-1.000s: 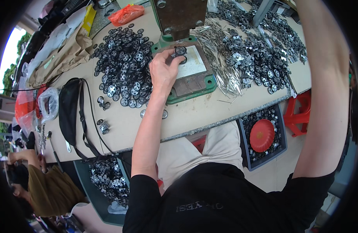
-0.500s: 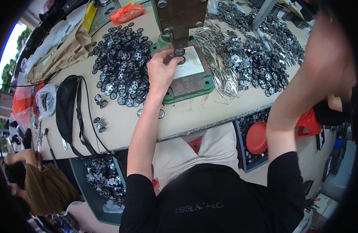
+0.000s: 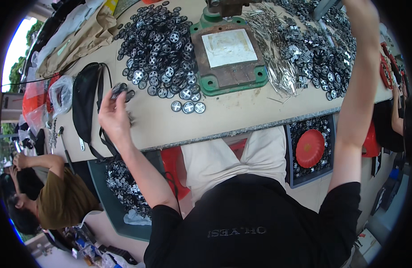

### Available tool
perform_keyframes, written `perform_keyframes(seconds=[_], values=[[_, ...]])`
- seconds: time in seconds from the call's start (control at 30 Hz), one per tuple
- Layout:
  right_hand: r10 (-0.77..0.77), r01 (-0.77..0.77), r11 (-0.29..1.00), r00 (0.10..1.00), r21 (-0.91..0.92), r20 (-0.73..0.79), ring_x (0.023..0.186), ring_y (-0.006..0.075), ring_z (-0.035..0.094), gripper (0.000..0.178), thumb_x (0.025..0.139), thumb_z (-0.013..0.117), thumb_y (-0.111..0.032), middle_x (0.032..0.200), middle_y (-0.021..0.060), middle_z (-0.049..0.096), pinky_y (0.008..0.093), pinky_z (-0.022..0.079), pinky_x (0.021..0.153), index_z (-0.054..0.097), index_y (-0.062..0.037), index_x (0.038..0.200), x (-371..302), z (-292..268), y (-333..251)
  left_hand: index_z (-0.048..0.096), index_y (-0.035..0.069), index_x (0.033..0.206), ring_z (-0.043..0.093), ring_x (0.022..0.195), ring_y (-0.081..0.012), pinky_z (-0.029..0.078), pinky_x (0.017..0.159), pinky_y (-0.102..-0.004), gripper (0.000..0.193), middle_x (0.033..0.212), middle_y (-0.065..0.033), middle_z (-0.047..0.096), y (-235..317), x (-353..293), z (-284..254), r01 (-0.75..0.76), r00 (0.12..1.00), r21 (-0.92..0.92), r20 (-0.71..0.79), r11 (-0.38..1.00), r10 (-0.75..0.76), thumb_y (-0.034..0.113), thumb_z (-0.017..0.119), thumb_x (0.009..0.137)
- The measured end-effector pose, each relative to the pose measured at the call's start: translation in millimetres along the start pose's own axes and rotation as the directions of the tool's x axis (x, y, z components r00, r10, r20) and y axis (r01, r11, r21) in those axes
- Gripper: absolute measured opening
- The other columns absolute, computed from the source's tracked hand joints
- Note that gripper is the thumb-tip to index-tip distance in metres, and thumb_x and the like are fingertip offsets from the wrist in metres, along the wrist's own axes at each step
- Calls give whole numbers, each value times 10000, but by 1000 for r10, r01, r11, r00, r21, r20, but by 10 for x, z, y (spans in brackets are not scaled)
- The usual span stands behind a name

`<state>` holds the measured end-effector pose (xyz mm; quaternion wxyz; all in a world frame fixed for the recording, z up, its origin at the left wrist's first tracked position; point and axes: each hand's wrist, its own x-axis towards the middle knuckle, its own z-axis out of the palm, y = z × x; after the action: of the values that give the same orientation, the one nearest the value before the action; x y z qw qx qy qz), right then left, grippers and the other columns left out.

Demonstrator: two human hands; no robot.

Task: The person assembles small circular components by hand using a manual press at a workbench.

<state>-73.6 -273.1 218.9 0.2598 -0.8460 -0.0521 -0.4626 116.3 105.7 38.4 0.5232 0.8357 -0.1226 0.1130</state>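
My left hand (image 3: 113, 114) is raised over the left part of the table, beside a black pouch. Its thumb and fingers pinch a small black toy wheel (image 3: 118, 90); another wheel piece shows right behind it, and I cannot tell whether the two are joined. My right arm reaches up along the right side. My right hand (image 3: 361, 12) is at the top edge, its fingers cut off from view. A green-based hand press (image 3: 232, 85) stands mid-table with a pale plate (image 3: 229, 48) on its bed, bare of parts.
A heap of black and silver wheels (image 3: 159, 58) lies left of the press. Metal pins (image 3: 282, 73) and small chassis parts (image 3: 304, 53) are piled right of it. Three wheels (image 3: 188, 107) sit near the front. Bins of parts and a red dish (image 3: 310, 148) are below the table edge.
My left hand has left the press with the wheel and moved left and nearer. My right hand has moved up toward the top edge. The whole view has shifted.
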Motion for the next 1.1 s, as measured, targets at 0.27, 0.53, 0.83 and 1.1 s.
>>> perform_keyframes(seconds=[0.27, 0.53, 0.83, 1.1], values=[[513, -511, 853, 858, -108, 0, 768, 107, 568, 152, 806, 597, -50, 929, 51, 619, 236, 440, 636, 632, -26, 951, -1739, 264, -22, 639, 23, 1030, 577, 919, -258, 451, 812, -329, 297, 962, -143, 626, 132, -460, 24, -174, 982, 422, 2, 890, 191, 107, 689, 749], [724, -670, 685, 583, -285, 368, 672, 208, 567, 96, 738, 625, -48, 755, 96, 573, 296, 438, 614, 623, -21, 831, -2115, 269, -139, 617, 5, 1059, 565, 860, -242, 459, 746, -302, 336, 920, -133, 596, 218, -692, 402, -329, 812, 155, 551, 932, 195, -30, 628, 725], [589, -475, 807, 678, -350, 439, 700, 285, 582, 99, 751, 636, -96, 784, 100, 564, 376, 451, 625, 587, -22, 794, -2083, 475, -85, 573, 23, 1152, 505, 856, -91, 410, 708, -204, 299, 992, -35, 553, 311, -857, 516, 151, 881, -362, 471, 920, 41, 24, 540, 855], [558, -524, 828, 725, -202, 404, 642, 269, 570, 87, 813, 569, -34, 739, 100, 561, 334, 455, 580, 545, 1, 888, -1914, 644, -172, 444, -10, 1253, 560, 930, -158, 449, 785, -251, 368, 1161, -114, 532, 622, -1410, 1101, 840, 463, -480, 877, 253, 128, 109, 503, 909]])
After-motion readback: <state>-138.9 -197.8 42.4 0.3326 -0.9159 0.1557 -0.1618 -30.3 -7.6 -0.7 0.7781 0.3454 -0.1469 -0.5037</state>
